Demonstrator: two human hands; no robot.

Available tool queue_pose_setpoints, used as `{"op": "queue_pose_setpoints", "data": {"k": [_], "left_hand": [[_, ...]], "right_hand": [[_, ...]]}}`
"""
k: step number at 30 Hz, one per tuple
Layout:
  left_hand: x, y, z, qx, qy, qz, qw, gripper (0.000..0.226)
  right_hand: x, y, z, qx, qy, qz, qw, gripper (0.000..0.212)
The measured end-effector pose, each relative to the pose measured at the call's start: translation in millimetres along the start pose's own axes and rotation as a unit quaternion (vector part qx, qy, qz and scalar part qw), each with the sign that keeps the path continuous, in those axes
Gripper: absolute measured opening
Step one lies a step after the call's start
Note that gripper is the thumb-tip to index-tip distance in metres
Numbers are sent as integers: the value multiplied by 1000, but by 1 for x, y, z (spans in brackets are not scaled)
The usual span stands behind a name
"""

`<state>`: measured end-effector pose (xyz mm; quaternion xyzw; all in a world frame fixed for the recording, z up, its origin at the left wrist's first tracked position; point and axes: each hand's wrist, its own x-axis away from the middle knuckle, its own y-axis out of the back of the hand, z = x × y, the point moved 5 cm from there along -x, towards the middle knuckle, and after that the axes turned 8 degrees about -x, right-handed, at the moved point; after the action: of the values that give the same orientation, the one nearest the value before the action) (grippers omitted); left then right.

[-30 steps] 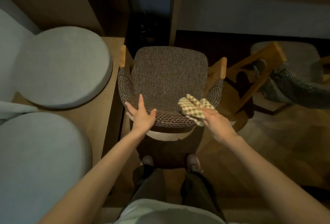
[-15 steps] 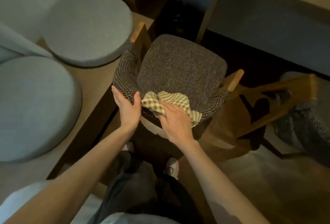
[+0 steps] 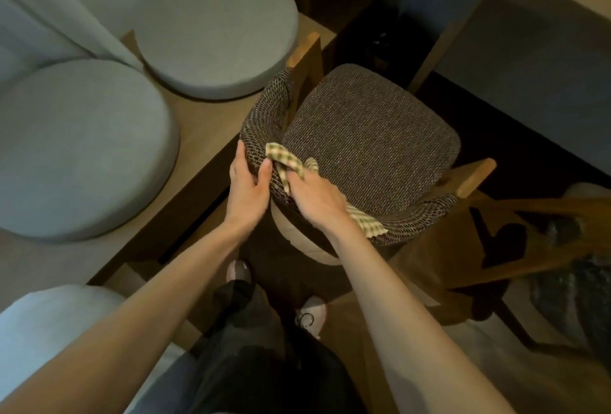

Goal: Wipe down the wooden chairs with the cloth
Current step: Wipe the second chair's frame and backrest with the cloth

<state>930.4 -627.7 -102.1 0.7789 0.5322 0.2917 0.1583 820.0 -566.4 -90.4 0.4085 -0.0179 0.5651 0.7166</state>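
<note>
Left grip (image 3: 246,189): clamped on the woven back rim (image 3: 261,116) of the chair (image 3: 370,146), thumb on top, fingers down the outside, steadying it.
Cloth (image 3: 285,162): checked and bunched on that rim, just right of the left thumb, with one tail trailing out beneath the right wrist.
Right grip (image 3: 317,199): closed on the cloth, pressing it onto the rim.
Doing it well: probably hold the chair firm, sweep rightward along the rim with even pressure, then fold to a clean face for the wooden arm ends (image 3: 476,175).
Hidden: the cloth under the right palm; the chair's legs, lost in shadow; a second chair (image 3: 545,212) at far right, blurred and cut off.
</note>
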Motion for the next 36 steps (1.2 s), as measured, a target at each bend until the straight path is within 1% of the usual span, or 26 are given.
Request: {"op": "queue_pose_setpoints", "data": {"k": [2, 4, 5, 7, 9, 11, 14, 16, 18, 21, 24, 27, 29, 31, 32, 33, 36], "left_hand": [[-4, 8, 4, -22, -26, 10, 999, 61], [-6, 14, 7, -55, -65, 24, 996, 59], [-5, 16, 7, -70, -85, 32, 993, 58], [-5, 21, 2, -105, -143, 48, 983, 53], [-13, 25, 0, -173, -226, 70, 956, 48], [-24, 26, 0, -242, -295, 92, 920, 48], [-31, 19, -3, -311, -371, 62, 873, 56], [-31, 14, -3, -299, -419, 53, 856, 59], [-36, 11, 2, -285, -470, 39, 835, 59], [-46, 6, 9, -258, -535, 18, 804, 55], [-50, 2, 16, -216, -593, -13, 775, 48], [-51, -1, 21, -183, -619, -35, 763, 45], [-50, -2, 22, -178, -619, -44, 764, 46], [-47, 2, 23, -187, -610, -36, 769, 49], [-46, 3, 24, -193, -603, -22, 774, 50], [-45, 5, 25, -194, -597, -2, 778, 50], [-41, 13, 33, -188, -595, 44, 780, 51]], "right_hand": [[7, 1, -1, 44, 43, -65, 996, 37], [28, 4, -9, 89, 115, -172, 974, 39], [38, 4, -14, 94, 143, -212, 962, 42], [50, 0, -23, 97, 184, -252, 945, 44], [45, 2, -26, 97, 190, -270, 939, 38], [37, 10, -24, 84, 164, -293, 938, 37], [30, 14, -23, 74, 128, -343, 928, 38], [34, 8, -22, 84, 116, -382, 913, 36], [37, 1, -22, 97, 111, -432, 890, 36], [40, -6, -22, 104, 113, -509, 847, 37], [44, -14, -21, 114, 161, -580, 790, 39], [48, -25, -21, 141, 213, -641, 724, 39], [45, -34, -22, 158, 211, -669, 695, 39], [42, -52, -23, 168, 213, -688, 673, 32], [41, -63, -23, 163, 218, -693, 668, 29], [40, -75, -24, 157, 219, -690, 671, 30], [38, -102, -25, 187, 204, -663, 696, 36]]}}
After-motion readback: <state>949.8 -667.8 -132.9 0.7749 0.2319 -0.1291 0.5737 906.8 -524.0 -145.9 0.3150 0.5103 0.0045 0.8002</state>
